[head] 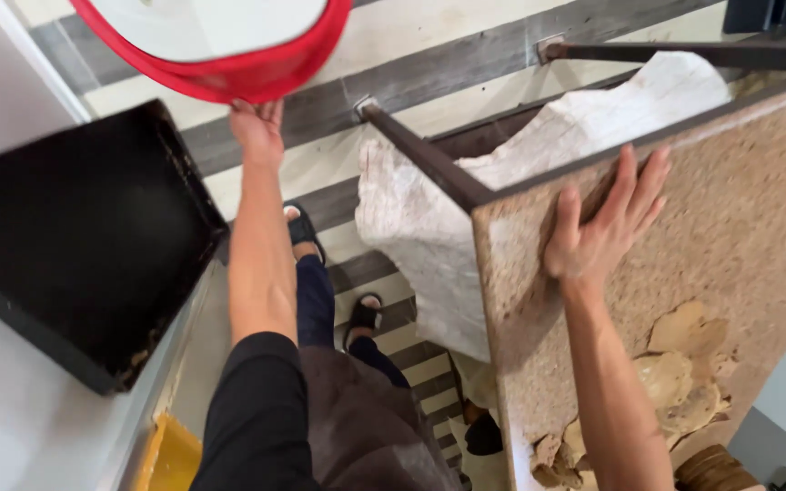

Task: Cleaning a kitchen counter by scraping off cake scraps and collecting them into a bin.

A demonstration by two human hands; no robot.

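A grey-and-cream striped floor (429,73) lies below. The right hand (604,227), at 3 o'clock, presses spread fingers flat on the upturned brown chipboard bench (757,218). The left hand (258,129), at 11 o'clock, grips the red-rimmed white plastic basin (220,45) overhead

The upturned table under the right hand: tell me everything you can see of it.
The table is tipped over, its raw particle-board underside facing the camera, speckled tan with peeling brownish patches low down. A dark metal frame edges it, and two dark metal legs jut out toward the striped floor. White crumpled wrapping hangs at its far side. The right hand lies flat, open, on the board.
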